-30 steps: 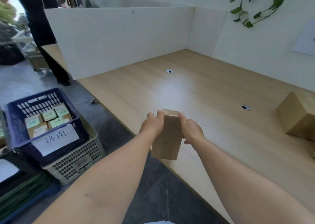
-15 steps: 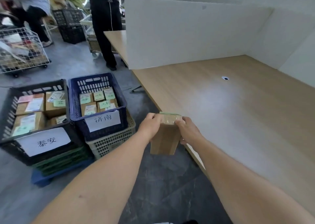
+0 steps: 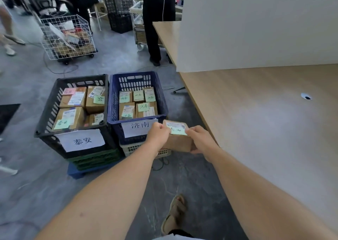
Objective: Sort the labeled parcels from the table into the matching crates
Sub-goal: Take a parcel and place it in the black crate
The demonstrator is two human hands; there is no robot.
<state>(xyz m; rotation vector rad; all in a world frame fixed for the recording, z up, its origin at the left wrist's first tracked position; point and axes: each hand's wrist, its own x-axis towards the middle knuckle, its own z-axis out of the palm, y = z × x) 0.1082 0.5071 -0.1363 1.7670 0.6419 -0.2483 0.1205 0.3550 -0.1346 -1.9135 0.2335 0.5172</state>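
The fingers [image 3: 165,129] of the left hand [image 3: 158,136] are being curled over the near left edge of a small cardboard parcel [image 3: 178,141], and the right hand [image 3: 200,139] is being wrapped around its right side, so the parcel is being held between both hands. It is being kept in the air, off the bench [image 3: 256,121], just in front of the blue crate [image 3: 136,104] and touching nothing else.

A green note [image 3: 178,131] is being shown on its top; the writing is blurred and is partly being covered by the fingers, so its town cannot be read with certainty. The blue crate is being marked 济南 and the black crate [image 3: 73,112] beside it 泰安.

The main risk is being judged as a wrong crate: the blue one is nearest, and the parcel could be dropped there by habit if the note is being misread. The crates are also being filled already, so a parcel released carelessly could be left tilted on the others or could slide over the rim.
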